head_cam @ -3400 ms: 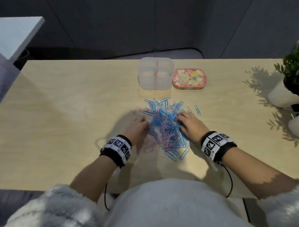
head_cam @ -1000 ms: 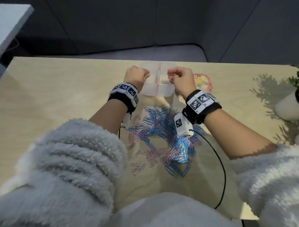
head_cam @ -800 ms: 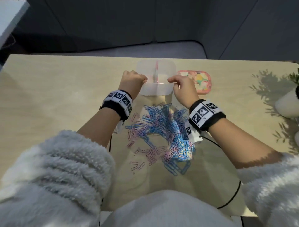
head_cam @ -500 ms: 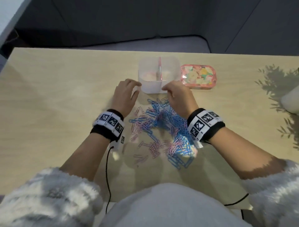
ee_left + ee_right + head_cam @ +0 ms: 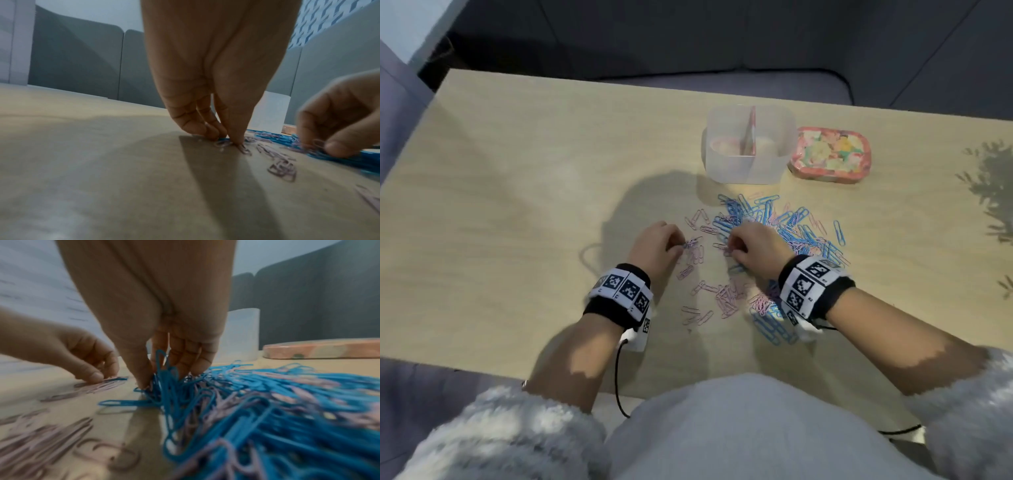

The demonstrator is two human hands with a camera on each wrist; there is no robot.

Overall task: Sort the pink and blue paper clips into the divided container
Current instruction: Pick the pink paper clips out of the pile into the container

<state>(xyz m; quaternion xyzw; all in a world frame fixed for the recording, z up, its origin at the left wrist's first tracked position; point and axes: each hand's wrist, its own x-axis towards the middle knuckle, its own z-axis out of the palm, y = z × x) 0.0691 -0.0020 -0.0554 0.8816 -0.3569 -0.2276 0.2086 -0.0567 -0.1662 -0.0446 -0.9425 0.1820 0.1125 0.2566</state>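
A clear divided container (image 5: 748, 171) with a pink divider stands on the far side of the table. In front of it lies a mixed pile of blue paper clips (image 5: 774, 222), with pink paper clips (image 5: 726, 298) spread toward me. My left hand (image 5: 681, 245) pinches a few pink clips (image 5: 223, 143) against the table at the pile's left edge. My right hand (image 5: 730, 247) has thumb and fingers curled into the pile. They grip a tangle of mostly blue clips (image 5: 164, 381), one standing up between them.
A flowered pink tin (image 5: 830, 156) lies right of the container. The wooden table (image 5: 517, 205) runs bare to the left. A plant's shadow falls at the far right edge. Wrist cables trail off the near edge.
Both hands have drawn back from the container's near rim to the clip pile. Their fingers now close on clips there.
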